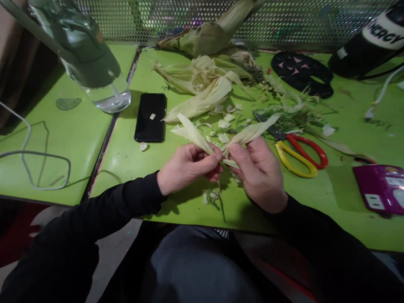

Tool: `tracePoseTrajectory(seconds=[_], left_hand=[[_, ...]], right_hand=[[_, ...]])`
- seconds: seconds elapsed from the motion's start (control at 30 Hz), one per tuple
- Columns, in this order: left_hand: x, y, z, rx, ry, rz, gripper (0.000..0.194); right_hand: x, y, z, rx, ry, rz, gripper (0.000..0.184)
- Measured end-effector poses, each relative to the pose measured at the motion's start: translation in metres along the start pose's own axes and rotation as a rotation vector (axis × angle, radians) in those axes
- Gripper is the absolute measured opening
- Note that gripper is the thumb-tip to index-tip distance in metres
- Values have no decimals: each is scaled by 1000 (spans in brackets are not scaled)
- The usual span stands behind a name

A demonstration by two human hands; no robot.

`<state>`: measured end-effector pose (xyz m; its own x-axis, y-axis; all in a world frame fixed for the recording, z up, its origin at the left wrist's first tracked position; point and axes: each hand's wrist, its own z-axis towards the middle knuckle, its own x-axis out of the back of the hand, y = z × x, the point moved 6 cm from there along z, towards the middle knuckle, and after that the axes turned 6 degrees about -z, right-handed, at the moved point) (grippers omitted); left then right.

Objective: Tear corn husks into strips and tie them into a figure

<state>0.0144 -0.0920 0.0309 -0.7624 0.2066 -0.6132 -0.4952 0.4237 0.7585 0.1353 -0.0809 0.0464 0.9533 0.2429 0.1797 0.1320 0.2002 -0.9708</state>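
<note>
Both hands meet over the near middle of the green table, with pale corn husk between them. Thumb and fingers of my left hand [191,162] pinch the base of a husk strip that points up and to the left. My right hand [260,170] is closed on the corn husk [252,132], whose long tip sticks out to the upper right. Whether the two strips are joined is hidden by my fingers. Scissors [298,153] with one red and one yellow handle lie just right of my right hand. Small husk scraps [224,123] are scattered beyond my hands.
Larger dried husks [202,94] lie behind, near a perforated metal screen [126,25]. A black phone [150,118] and a water bottle [97,71] stand left. On the right are a black palette-shaped item [301,73], a purple box [380,187] and a white cable [383,90].
</note>
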Motion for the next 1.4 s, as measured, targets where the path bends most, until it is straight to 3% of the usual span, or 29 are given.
tracePoseTrajectory(seconds=[0.13,0.43,0.63,0.8,0.87,0.97,1.03,1.13,1.2,1.4], left_hand=[[-2,2,-2,-25,-22,85,28],[0,6,-3,-59,12,169,22],[0,3,-5,11,1,6,20],[1,0,-4,66,37,-122,10],[4,1,-2,67,89,-139,6],[9,5,1,33,173,-166,8],[12,8,3,-5,205,-179,14],[16,10,5,-34,219,-191,17],[19,9,6,-32,223,-183,15],[21,10,8,-59,178,-148,21]], right_hand=[[-2,-3,-1,31,-23,-32,11],[2,-13,-4,85,72,-127,17],[5,-12,4,-29,-2,-50,27],[7,-5,8,-18,-58,-130,33],[10,-8,9,54,-14,-250,28],[15,-27,7,359,150,-628,16],[2,-39,1,643,86,-896,11],[-17,-41,-11,947,-97,-1118,22],[-19,-40,-15,986,-101,-1128,28],[-9,-37,-11,844,-27,-859,29]])
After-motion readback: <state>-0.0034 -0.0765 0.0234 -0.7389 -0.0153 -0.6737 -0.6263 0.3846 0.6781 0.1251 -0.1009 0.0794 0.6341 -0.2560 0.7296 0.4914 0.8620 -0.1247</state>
